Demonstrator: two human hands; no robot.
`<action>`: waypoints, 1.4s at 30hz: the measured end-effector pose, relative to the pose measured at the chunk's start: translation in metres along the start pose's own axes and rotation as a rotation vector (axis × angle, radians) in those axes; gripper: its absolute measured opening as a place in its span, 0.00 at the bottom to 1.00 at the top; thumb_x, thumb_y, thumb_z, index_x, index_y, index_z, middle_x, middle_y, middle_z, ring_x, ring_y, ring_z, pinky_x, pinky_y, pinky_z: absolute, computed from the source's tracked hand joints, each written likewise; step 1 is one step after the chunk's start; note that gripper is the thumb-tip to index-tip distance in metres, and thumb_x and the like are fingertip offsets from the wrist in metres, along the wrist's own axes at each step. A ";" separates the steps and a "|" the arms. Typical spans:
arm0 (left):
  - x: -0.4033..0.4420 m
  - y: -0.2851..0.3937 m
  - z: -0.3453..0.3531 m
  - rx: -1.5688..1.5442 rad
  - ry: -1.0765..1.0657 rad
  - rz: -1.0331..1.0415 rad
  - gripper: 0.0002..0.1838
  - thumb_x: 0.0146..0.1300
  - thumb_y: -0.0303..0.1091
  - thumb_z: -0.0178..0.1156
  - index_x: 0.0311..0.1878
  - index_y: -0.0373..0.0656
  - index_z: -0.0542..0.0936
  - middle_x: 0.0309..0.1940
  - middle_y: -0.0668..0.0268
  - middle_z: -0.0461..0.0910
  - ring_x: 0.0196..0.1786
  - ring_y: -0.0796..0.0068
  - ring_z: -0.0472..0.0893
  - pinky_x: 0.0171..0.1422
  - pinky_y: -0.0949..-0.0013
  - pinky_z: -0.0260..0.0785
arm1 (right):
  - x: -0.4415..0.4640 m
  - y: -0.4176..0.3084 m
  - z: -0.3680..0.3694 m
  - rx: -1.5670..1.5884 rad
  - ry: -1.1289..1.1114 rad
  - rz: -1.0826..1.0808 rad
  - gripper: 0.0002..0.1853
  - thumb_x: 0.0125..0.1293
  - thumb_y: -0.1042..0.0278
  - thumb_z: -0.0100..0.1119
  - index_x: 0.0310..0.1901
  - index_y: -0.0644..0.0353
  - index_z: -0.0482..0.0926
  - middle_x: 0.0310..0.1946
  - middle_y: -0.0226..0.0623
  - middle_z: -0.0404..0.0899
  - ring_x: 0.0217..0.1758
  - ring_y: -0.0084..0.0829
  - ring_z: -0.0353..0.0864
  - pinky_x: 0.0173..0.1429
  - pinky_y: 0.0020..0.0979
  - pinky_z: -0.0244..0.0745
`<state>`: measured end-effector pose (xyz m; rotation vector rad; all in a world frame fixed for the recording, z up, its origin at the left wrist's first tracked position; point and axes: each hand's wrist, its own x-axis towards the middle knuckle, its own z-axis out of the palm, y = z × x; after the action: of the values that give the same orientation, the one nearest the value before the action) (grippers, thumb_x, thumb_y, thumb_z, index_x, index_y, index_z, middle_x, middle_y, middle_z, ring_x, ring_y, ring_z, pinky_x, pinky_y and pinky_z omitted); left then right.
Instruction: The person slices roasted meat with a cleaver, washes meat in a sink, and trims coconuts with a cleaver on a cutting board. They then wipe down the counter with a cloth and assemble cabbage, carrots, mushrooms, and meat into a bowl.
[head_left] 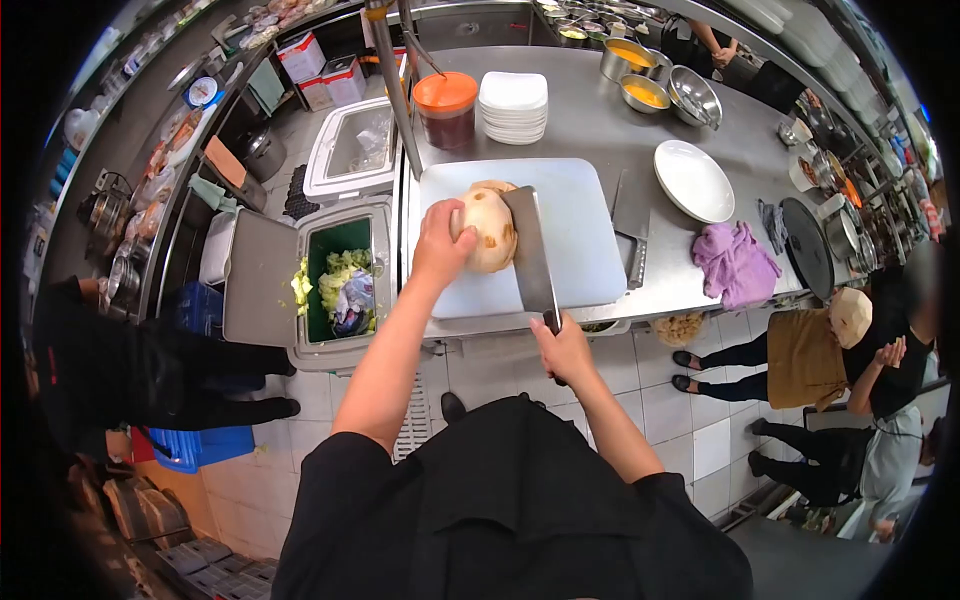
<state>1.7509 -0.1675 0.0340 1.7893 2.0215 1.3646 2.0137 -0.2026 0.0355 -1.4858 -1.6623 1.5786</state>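
A large pale round vegetable with brown spots [488, 232] rests on the white cutting board [580, 225]. My left hand [441, 240] holds it from the left, fingers on its top and side. In my right hand [565, 350] is the black handle of a wide cleaver [533, 245]. The cleaver's blade stands against the right side of the vegetable, pointing away from me. Whether the edge has entered the vegetable cannot be made out. A second knife [630, 225] lies on the steel counter, just right of the board.
A bin [230, 290] with vegetable scraps stands left of the counter [590, 110]. Behind the board are a red-brown tub [446, 110] and stacked white dishes [514, 108]. A white plate [694, 181] and purple cloth [735, 264] lie right. Several people stand around.
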 end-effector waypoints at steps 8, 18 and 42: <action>0.010 -0.017 -0.002 -0.057 0.001 -0.106 0.26 0.63 0.40 0.57 0.62 0.40 0.71 0.58 0.52 0.73 0.62 0.52 0.74 0.67 0.56 0.67 | 0.004 0.004 -0.017 -0.076 0.288 -0.248 0.21 0.68 0.51 0.61 0.40 0.67 0.75 0.28 0.51 0.80 0.32 0.49 0.81 0.40 0.44 0.74; -0.002 -0.001 -0.004 0.002 -0.072 -0.044 0.33 0.59 0.38 0.57 0.71 0.55 0.71 0.63 0.52 0.68 0.65 0.51 0.71 0.70 0.56 0.66 | 0.109 0.004 -0.100 -0.815 0.322 -0.255 0.19 0.65 0.52 0.62 0.46 0.61 0.78 0.35 0.50 0.85 0.41 0.54 0.85 0.47 0.49 0.79; -0.032 0.016 0.009 -0.102 0.144 -0.431 0.35 0.67 0.51 0.64 0.69 0.38 0.68 0.66 0.49 0.69 0.64 0.55 0.75 0.66 0.60 0.68 | 0.139 -0.084 0.011 -0.568 -0.074 -0.744 0.38 0.65 0.41 0.61 0.69 0.59 0.69 0.62 0.48 0.75 0.64 0.48 0.75 0.67 0.43 0.71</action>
<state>1.7772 -0.1912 0.0252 1.1507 2.1915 1.4534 1.9215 -0.0702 0.0576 -0.8218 -2.4490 0.7966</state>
